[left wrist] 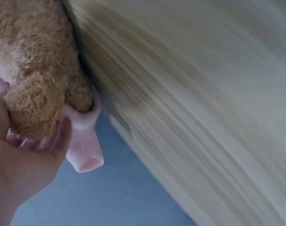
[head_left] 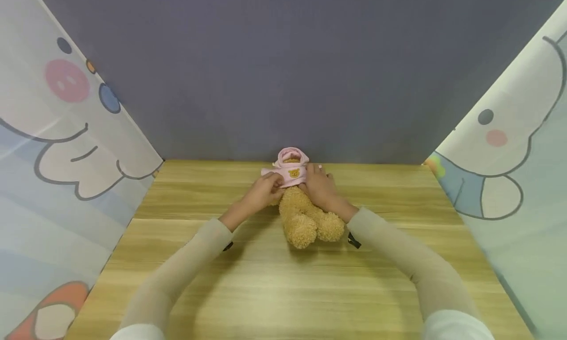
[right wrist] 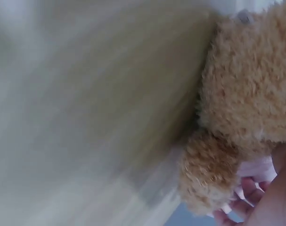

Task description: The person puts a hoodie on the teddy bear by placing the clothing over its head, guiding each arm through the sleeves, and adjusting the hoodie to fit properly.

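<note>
A tan plush teddy bear [head_left: 294, 205] lies on the table with its feet toward me. A small pink hoodie [head_left: 288, 178] with a bear-face patch covers its upper part, hiding the head apart from some fur in the hood opening. My left hand [head_left: 264, 190] pinches the hoodie's lower left edge. Along the right edge, my right hand [head_left: 320, 185] grips the cloth beside the bear's body. In the left wrist view, an empty-looking pink sleeve [left wrist: 85, 153] hangs below a furry paw [left wrist: 34, 103]. Fur hides part of the right fingers in the right wrist view.
The wood-grain table [head_left: 266, 291] ends at a dark grey panel [head_left: 292, 74] just behind the hoodie. Cartoon-printed sheets [head_left: 48, 148] stand along the left and right sides.
</note>
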Available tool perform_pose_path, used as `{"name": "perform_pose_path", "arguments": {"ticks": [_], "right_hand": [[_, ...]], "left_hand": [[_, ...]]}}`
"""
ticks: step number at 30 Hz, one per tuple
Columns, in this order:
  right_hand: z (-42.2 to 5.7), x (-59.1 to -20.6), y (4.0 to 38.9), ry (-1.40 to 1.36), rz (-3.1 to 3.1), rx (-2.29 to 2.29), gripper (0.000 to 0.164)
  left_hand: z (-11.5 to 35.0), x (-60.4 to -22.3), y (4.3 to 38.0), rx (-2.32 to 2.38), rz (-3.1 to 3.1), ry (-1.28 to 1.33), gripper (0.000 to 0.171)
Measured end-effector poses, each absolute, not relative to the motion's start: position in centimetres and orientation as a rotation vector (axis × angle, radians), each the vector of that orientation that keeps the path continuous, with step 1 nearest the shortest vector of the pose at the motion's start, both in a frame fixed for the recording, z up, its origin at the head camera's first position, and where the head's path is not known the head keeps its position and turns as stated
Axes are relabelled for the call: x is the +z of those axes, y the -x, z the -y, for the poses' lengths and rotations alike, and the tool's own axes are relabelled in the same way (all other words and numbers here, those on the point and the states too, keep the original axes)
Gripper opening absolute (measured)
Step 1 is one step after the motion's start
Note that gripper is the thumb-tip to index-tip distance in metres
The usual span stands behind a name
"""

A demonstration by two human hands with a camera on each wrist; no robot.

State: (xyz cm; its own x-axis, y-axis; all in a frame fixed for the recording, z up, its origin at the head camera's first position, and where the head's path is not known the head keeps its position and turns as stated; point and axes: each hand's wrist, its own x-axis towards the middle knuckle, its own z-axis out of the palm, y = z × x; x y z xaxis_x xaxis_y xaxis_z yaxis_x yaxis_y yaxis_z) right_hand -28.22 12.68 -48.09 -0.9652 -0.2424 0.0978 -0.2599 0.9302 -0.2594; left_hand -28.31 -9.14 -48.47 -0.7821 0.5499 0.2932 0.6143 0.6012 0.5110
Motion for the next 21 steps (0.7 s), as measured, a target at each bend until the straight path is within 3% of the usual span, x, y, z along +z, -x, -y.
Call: {"name": "perform_pose_path", "arguments": {"ticks": [7, 14, 21], "right_hand": [[-13.8, -49.4, 27.8, -0.457, 2.87, 0.604, 0.051], [-17.0, -48.0, 28.8, -0.927, 2.839, 0.887, 0.034], [-18.9, -48.1, 29.4, -1.233, 2.889, 1.023, 0.059]], "left_hand": [[8.9, -48.0, 29.0, -0.96, 2.836, 1.098, 0.044], [9.9, -47.5, 29.3, -1.042, 3.014, 1.161, 0.066], [10.0, -50.1, 28.5, -1.074, 2.942, 1.057, 0.051]]}}
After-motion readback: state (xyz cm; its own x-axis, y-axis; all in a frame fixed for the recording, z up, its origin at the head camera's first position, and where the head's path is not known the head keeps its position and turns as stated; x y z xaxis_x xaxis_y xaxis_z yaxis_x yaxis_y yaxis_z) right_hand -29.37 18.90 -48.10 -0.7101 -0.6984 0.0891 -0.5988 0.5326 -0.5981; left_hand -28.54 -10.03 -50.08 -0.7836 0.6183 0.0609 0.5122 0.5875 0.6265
